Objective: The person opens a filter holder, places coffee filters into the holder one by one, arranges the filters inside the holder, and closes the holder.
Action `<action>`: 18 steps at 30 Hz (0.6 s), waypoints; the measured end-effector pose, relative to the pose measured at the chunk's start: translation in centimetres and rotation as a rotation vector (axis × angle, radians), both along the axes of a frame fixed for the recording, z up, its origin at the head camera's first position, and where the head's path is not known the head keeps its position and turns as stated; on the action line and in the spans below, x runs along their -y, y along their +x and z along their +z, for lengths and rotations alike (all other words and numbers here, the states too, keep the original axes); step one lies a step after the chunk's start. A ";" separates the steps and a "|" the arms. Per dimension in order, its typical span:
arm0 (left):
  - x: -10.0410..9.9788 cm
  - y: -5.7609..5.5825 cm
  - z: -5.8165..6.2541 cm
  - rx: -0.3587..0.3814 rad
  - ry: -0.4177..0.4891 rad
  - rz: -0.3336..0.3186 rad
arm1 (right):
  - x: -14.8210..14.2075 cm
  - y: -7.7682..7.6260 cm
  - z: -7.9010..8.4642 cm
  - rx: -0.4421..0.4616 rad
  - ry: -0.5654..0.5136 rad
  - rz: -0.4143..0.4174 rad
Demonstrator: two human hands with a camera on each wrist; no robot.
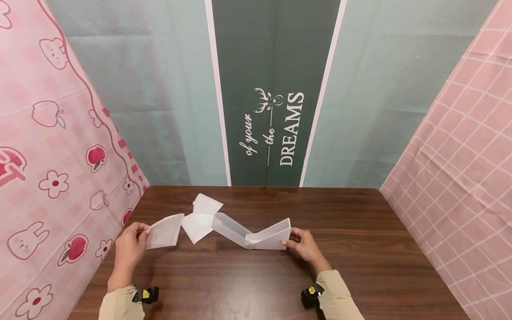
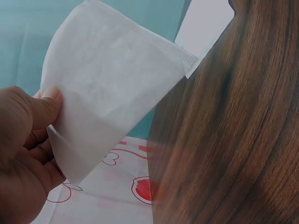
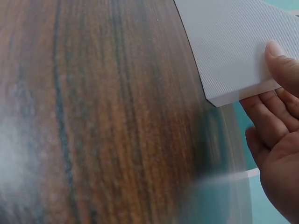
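Note:
On the left of the head view, my left hand (image 1: pixel 130 250) pinches a white paper coffee filter (image 1: pixel 165 231) by its edge, thumb on the near face. The filter's crimped seam shows in the left wrist view. Two more white filters (image 1: pixel 198 226) lie spread on the table just right of it, one partly over the other. A translucent white plastic case (image 1: pixel 267 238) lies unfolded in a shallow V, its left end against the filters. My right hand (image 1: pixel 305 245) grips the case's right end, thumb on one face and fingers underneath.
The dark wood table (image 1: pixel 256 284) ends at a green and teal curtain (image 1: pixel 272 53) behind. A pink printed cloth (image 1: pixel 52 133) hangs at the left, and a pink checked cloth (image 1: pixel 464 155) at the right. Each wrist wears a small black camera (image 1: pixel 148 294).

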State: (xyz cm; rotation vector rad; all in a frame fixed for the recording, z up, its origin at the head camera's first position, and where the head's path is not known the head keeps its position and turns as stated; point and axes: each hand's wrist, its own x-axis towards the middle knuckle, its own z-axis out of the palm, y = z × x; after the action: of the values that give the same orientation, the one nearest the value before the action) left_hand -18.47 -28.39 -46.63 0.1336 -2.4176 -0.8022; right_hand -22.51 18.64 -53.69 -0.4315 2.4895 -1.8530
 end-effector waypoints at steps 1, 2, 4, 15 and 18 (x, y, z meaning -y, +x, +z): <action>-0.1 0.0 0.1 -0.003 0.006 0.003 | 0.1 0.2 0.3 -0.003 -0.005 0.002; -0.1 0.1 0.1 -0.004 0.011 0.004 | 0.2 0.3 0.7 -0.008 -0.009 0.006; -0.3 0.1 0.2 -0.009 0.020 0.008 | 0.4 0.7 1.4 -0.011 -0.016 0.011; -0.6 -0.1 0.3 -0.031 0.033 0.025 | 0.9 1.7 3.0 -0.011 0.013 -0.032; -0.6 -0.1 0.2 -0.030 0.035 0.019 | 0.9 1.6 2.6 -0.007 0.002 -0.045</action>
State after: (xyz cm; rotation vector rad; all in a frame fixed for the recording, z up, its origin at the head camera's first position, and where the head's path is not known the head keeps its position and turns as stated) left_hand -18.58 -27.76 -46.41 0.1566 -2.3716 -0.8331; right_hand -20.92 17.75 -51.05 -0.3858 2.5254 -1.8680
